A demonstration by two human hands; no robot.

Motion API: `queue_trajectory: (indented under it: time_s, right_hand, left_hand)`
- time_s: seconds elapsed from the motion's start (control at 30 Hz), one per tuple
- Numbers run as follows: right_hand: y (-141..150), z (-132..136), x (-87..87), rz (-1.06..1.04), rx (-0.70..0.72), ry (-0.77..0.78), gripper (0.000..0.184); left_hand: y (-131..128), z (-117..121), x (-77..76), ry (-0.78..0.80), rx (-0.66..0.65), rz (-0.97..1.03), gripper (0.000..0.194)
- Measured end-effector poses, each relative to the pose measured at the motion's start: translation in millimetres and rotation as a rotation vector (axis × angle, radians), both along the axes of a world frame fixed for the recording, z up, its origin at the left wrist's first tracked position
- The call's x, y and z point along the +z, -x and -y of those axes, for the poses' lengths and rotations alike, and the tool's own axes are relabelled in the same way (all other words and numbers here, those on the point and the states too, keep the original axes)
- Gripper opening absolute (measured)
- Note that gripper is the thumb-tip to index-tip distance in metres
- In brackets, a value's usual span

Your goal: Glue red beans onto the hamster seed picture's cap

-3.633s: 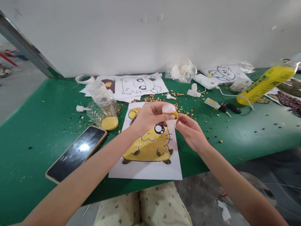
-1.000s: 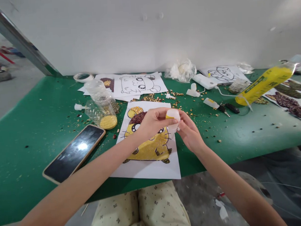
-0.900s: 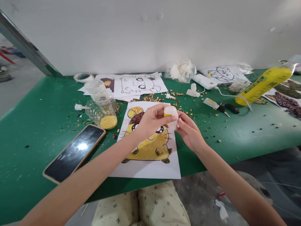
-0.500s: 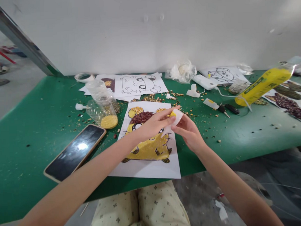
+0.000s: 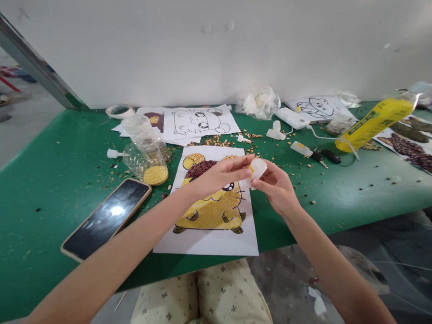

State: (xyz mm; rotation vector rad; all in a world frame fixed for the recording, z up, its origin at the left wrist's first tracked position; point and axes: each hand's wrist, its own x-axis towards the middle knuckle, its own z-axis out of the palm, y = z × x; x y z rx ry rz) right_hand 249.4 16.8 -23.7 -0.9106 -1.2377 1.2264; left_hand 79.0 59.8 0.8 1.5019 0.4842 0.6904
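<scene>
Between my two hands is a small white glue bottle (image 5: pixel 259 168) with a yellow label, its base up and tilted. My left hand (image 5: pixel 221 177) pinches its label side between thumb and fingers. From the right, my right hand (image 5: pixel 279 188) is closed around the bottle's lower part; the nozzle end is hidden by the fingers. Below lies a paper with a hamster picture (image 5: pixel 214 211), its body yellow and grainy. Dark red beans (image 5: pixel 202 169) cover the top of its head, and yellow kernels fill one ear. My left hand and forearm hide part of the face.
A phone (image 5: pixel 108 217) lies at left beside a clear plastic bottle (image 5: pixel 156 173) with yellow grains. Drawings (image 5: pixel 200 122), scattered seeds, a plastic bag (image 5: pixel 259 104), another glue bottle (image 5: pixel 301 148), keys (image 5: pixel 319 158) and a large yellow bottle (image 5: pixel 375 123) lie behind and right.
Earlier the glue bottle was over the hamster's right side; it has shifted slightly right and changed its tilt. Both hands have stayed on it, with the right-hand fingers regripping.
</scene>
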Motion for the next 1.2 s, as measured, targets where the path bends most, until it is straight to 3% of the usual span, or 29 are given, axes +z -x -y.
queue_trajectory:
  time_s: [0.13, 0.33, 0.53, 0.63, 0.97, 1.1, 1.2]
  right_hand:
    - [-2, 0, 0.0, 0.022, 0.022, -0.015, 0.032]
    - [-3, 2, -1.9, 0.082, -0.019, -0.087, 0.022]
    - [4, 4, -2.8, 0.114, -0.084, -0.115, 0.014]
    - [5, 3, -4.0, 0.116, -0.1, -0.117, 0.011]
    - [6, -1, -10.4, 0.144, -0.154, -0.11, 0.009]
    - [6, -2, -9.9, 0.042, -0.148, -0.121, 0.013]
    - [8, -2, -8.3, -0.056, -0.163, -0.106, 0.018]
  left_hand:
    - [-2, 6, 9.1, -0.067, 0.034, -0.098, 0.073]
    - [-2, 18, 21.2, -0.257, 0.119, -0.238, 0.052]
    - [0, 24, 12.0, -0.536, 0.222, -0.307, 0.033]
    - [-2, 25, 6.3, -0.585, 0.263, -0.312, 0.028]
    - [-8, 28, -3.0, -0.56, 0.368, -0.287, 0.027]
    - [-10, 22, 0.3, -0.377, 0.281, -0.161, 0.027]
    - [-11, 18, 1.6, -0.236, 0.292, -0.103, 0.047]
